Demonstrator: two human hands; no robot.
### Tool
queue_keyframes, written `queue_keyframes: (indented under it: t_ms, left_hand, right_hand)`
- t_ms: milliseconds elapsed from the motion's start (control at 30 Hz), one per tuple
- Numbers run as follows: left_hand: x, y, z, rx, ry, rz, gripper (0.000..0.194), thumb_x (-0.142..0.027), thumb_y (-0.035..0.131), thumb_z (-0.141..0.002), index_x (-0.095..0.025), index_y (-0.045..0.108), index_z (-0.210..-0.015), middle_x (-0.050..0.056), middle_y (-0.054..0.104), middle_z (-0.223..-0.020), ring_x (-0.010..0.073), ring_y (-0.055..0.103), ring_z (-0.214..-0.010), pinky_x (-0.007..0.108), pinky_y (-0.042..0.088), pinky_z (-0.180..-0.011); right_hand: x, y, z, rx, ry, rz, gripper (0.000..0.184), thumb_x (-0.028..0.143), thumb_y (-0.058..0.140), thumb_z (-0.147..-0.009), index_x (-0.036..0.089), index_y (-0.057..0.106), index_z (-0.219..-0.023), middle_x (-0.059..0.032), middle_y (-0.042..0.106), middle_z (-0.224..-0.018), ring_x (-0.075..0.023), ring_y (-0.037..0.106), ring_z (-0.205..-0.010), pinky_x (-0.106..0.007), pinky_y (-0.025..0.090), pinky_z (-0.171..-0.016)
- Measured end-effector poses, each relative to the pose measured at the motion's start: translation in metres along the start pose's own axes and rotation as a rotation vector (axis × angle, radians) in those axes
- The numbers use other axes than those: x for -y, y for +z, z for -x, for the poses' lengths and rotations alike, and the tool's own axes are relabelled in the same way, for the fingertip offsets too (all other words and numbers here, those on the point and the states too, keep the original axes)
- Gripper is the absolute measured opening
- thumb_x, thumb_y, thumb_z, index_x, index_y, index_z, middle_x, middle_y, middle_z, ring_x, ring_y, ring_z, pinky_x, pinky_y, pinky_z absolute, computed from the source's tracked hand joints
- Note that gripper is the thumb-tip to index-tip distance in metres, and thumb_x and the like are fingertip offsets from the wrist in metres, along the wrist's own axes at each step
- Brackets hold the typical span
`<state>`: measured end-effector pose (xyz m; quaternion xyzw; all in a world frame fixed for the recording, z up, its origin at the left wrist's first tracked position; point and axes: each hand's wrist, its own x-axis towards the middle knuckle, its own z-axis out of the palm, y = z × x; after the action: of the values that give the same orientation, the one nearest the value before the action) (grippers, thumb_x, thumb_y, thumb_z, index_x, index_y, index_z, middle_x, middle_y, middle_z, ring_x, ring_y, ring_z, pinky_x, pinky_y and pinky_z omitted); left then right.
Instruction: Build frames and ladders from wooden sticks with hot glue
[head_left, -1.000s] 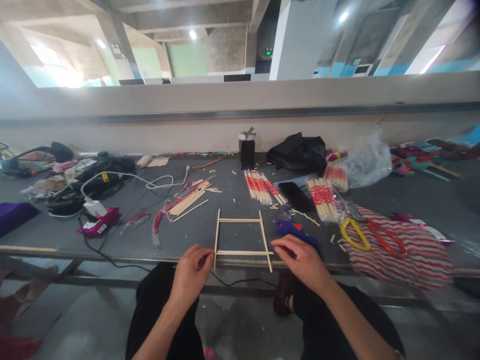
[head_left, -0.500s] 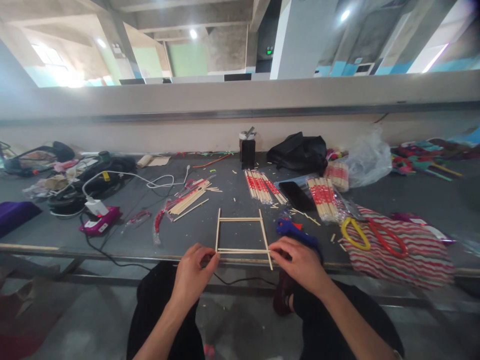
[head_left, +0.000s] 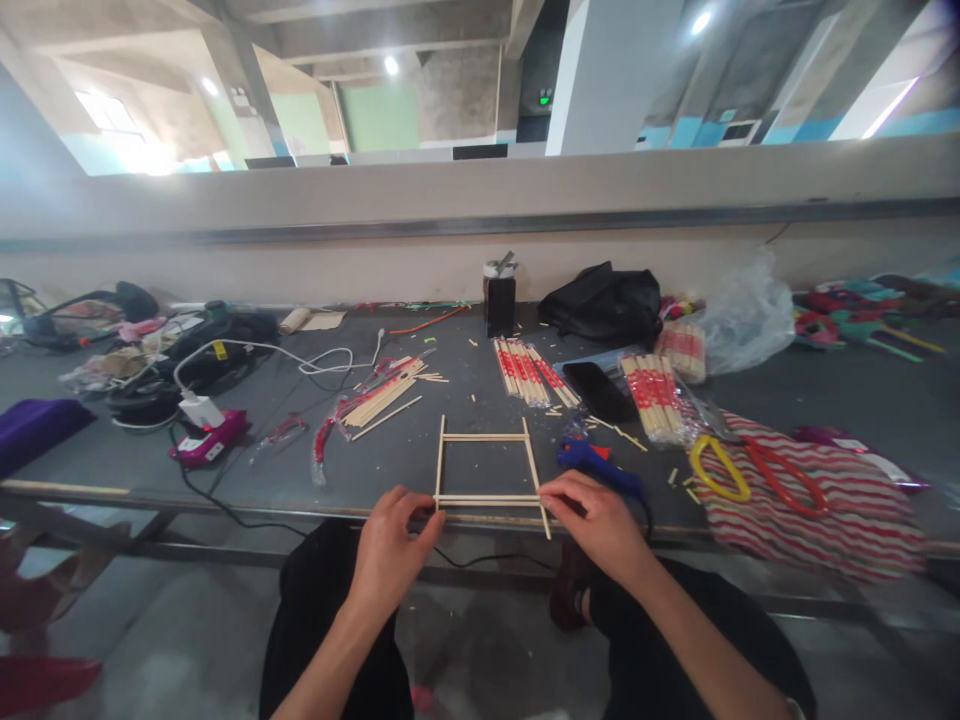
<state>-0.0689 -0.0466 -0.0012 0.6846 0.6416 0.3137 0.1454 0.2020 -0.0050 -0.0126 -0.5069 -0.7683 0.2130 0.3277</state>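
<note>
From my end, I see the stick frame (head_left: 440, 460) lying at the near edge of the table (head_left: 405, 465), right in front of the person, between the two hands. It has a left and a right upright, a far crosspiece (head_left: 486, 437) and a near crosspiece (head_left: 487, 498) that shows as two sticks side by side. The near end of the right upright reaches past the table's edge.

I have the left hand (head_left: 391, 545) at the frame's near left corner, thumb and forefinger pinching there; I cannot tell whether they grip the upright, the crosspiece or both. The right hand (head_left: 600, 525) pinches the right end of the near crosspiece, its other fingers curled in.

Just beyond the right hand I see a blue glue gun (head_left: 600, 468). Farther right are scissors (head_left: 718, 468) with a yellow and a red handle, set on a striped cloth (head_left: 832, 535). Beyond the frame I make out a bundle of sticks (head_left: 384, 393) on the left, red-wrapped stick packs (head_left: 521, 372) to the right, and a dark phone (head_left: 598, 390) beside them. Far left, a white charger (head_left: 201, 410) sits in a purple power strip (head_left: 212, 440).
</note>
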Motion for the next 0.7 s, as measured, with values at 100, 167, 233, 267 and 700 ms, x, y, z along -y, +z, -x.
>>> queue_keyframes:
  t_ms: [100,167,233,267,700]
  left_hand:
    - [-0.0001,-0.0005,-0.0006,-0.002,-0.006,0.004,0.020,-0.034,0.054,-0.083,-0.021,0.068,-0.085,0.003,0.062,-0.079,0.0163,0.059,-0.072,0.027,0.045,-0.066]
    - [0.0001,-0.0003,-0.0007,-0.003,-0.013,0.006,0.020,-0.034,0.054,-0.083,-0.021,0.069,-0.086,0.003,0.062,-0.079,0.0164,0.060,-0.072,0.026,0.045,-0.066]
    - [0.0002,-0.0002,-0.0008,-0.002,-0.025,0.000,0.020,-0.035,0.055,-0.082,-0.021,0.069,-0.087,0.003,0.062,-0.079,0.0166,0.060,-0.073,0.026,0.045,-0.065]
    - [0.0001,-0.0002,-0.0009,0.000,-0.031,-0.003,0.021,-0.035,0.055,-0.082,-0.021,0.069,-0.087,0.003,0.062,-0.079,0.0168,0.060,-0.073,0.026,0.045,-0.065]
    - [-0.0043,-0.0016,-0.0012,0.024,-0.061,0.015,0.023,-0.034,0.052,-0.083,-0.020,0.070,-0.086,0.003,0.062,-0.080,0.0161,0.060,-0.075,0.025,0.045,-0.067]
  right_hand:
    - [0.0007,-0.0001,0.0001,0.016,-0.002,0.032,0.019,0.033,0.051,-0.089,0.026,0.068,-0.086,-0.0006,0.066,-0.087,-0.0156,0.063,-0.082,-0.027,0.047,-0.075]
    - [0.0012,-0.0007,-0.0002,0.029,-0.004,0.046,0.019,0.033,0.050,-0.089,0.026,0.068,-0.086,-0.0004,0.066,-0.086,-0.0153,0.062,-0.081,-0.027,0.047,-0.074]
    - [0.0016,-0.0014,-0.0004,0.042,-0.002,0.053,0.019,0.033,0.050,-0.089,0.026,0.068,-0.086,0.0000,0.066,-0.086,-0.0150,0.062,-0.081,-0.026,0.047,-0.074]
    - [0.0019,-0.0017,-0.0005,0.045,-0.001,0.056,0.019,0.033,0.050,-0.089,0.026,0.068,-0.086,0.0001,0.066,-0.085,-0.0148,0.062,-0.081,-0.026,0.047,-0.075]
    - [0.0022,0.0009,-0.0004,-0.002,0.038,0.067,0.017,0.033,0.054,-0.085,0.024,0.068,-0.085,0.0005,0.068,-0.081,-0.0143,0.062,-0.071,-0.026,0.047,-0.068]
